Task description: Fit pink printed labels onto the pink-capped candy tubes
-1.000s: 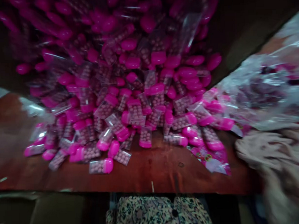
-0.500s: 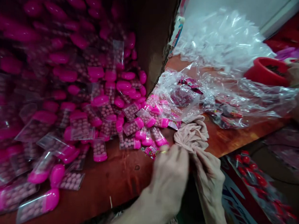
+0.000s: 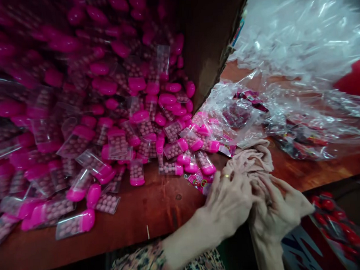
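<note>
Cloth [image 3: 254,157]: I am watching it lie bunched just right of the box [image 3: 206,50], beside the front edge of the table [image 3: 159,209].
Left hand [image 3: 230,200]: its fingers are bending against the cloth's left side; I cannot tell whether they are gripping.
Right hand [image 3: 280,210]: its fingers are curling around the cloth's near end, holding it.
Vials [image 3: 136,172]: pink-capped, they are filling the box and spreading before it.
Bare wood: a strip is running between vials and front edge, leaving sideways room.
Crumpled bags [image 3: 286,118]: they are crowding the cloth's far side, right of the box.
</note>
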A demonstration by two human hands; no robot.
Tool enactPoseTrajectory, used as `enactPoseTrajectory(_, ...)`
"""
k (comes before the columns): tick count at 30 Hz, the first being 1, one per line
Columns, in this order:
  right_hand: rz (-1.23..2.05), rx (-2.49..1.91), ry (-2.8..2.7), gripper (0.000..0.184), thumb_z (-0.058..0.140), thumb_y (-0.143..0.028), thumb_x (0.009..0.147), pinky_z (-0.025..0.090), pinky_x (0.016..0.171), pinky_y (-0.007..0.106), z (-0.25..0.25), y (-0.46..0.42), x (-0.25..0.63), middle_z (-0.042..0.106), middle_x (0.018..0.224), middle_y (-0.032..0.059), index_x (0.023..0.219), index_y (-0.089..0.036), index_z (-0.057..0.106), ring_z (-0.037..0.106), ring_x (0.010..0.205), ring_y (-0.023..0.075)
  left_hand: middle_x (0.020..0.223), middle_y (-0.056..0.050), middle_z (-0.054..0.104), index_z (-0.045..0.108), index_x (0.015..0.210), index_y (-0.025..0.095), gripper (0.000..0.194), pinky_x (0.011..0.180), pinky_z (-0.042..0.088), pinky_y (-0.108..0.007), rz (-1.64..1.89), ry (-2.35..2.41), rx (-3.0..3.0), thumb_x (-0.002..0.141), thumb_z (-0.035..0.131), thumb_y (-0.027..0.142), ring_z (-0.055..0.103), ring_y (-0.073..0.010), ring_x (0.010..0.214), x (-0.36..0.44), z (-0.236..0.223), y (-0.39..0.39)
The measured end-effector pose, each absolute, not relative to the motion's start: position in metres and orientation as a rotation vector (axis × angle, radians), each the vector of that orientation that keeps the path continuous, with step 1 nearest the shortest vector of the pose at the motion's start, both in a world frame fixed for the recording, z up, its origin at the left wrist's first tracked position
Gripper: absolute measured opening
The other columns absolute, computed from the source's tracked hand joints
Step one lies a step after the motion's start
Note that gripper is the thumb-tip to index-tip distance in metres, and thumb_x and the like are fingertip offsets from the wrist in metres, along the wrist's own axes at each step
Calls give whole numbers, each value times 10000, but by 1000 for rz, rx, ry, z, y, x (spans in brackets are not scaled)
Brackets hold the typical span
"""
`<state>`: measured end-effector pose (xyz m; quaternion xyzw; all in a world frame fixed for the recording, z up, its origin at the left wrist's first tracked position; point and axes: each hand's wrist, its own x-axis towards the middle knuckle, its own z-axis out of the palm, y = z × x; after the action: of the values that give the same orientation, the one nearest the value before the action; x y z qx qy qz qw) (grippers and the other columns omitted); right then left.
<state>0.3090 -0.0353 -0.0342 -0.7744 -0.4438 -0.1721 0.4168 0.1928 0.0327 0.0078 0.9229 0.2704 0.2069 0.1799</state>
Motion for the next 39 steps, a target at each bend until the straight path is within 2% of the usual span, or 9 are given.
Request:
enactPoseTrajectory(3,-527,-1893,-1320,242,644,-339,840,413,813,416,-23,-34,278,647,939,98,1021,-191,706,568,859,245,1034,-155,660,571,1098,68,308,872,497,-407,809,865,2434,897,493,289,574,-271,1019,142,5,18)
enactPoseTrajectory(7,-279,-1804,-1557,137,613,-296,861,423,705,359,-26,-20,248,615,804,53,896,-217,719,501,793,206,910,-133,690,606,1029,86,205,794,537,-358,1072,994,2312,828,568,103,618,-228,875,77,-4,10)
enactPoseTrajectory(12,-277,-1787,-1570,124,611,-237,861,413,633,319,-34,-13,243,605,746,52,811,-203,720,473,776,200,855,-73,717,662,962,157,240,760,534,-288,1118,1134,2112,772,597,26,650,-183,791,50,-11,12)
enactPoseTrajectory(20,-356,-1752,-1515,139,657,-166,828,431,693,338,-22,-22,241,634,811,40,912,-255,723,499,809,195,827,-64,730,712,873,179,121,695,516,-286,914,1275,1498,794,622,194,654,-189,753,70,-5,14)
enactPoseTrajectory(25,-352,-1638,-1540,222,709,-94,768,446,696,321,-8,-23,231,642,837,31,904,-269,721,513,854,196,897,-77,737,713,956,151,273,694,506,-271,777,1128,895,714,710,278,644,-184,773,92,11,32)
enactPoseTrajectory(30,61,-1602,-1491,305,706,-211,788,499,807,380,-4,-29,219,626,1027,50,1084,-273,669,546,969,218,690,-22,715,733,721,141,107,651,462,-228,835,1000,632,710,720,246,592,-122,633,95,6,40)
enactPoseTrajectory(33,442,-1632,-1233,404,675,-268,813,545,767,359,-7,-30,213,594,1109,69,1207,-251,587,606,933,202,656,-3,705,739,687,154,77,628,444,-205,841,1022,587,684,747,231,568,-96,598,88,2,38)
enactPoseTrajectory(37,554,-1563,-1155,71,688,-188,790,535,578,241,-10,-25,207,639,734,-10,859,-202,681,607,622,126,606,13,679,740,636,164,55,594,434,-188,877,1078,641,648,769,209,548,-86,572,82,2,35)
enactPoseTrajectory(39,526,-1551,-1165,42,681,-162,792,510,537,216,-9,-23,203,614,654,-24,766,-190,662,582,571,112,582,20,661,736,620,164,62,576,433,-184,906,1110,655,631,778,207,541,-85,559,82,3,34)
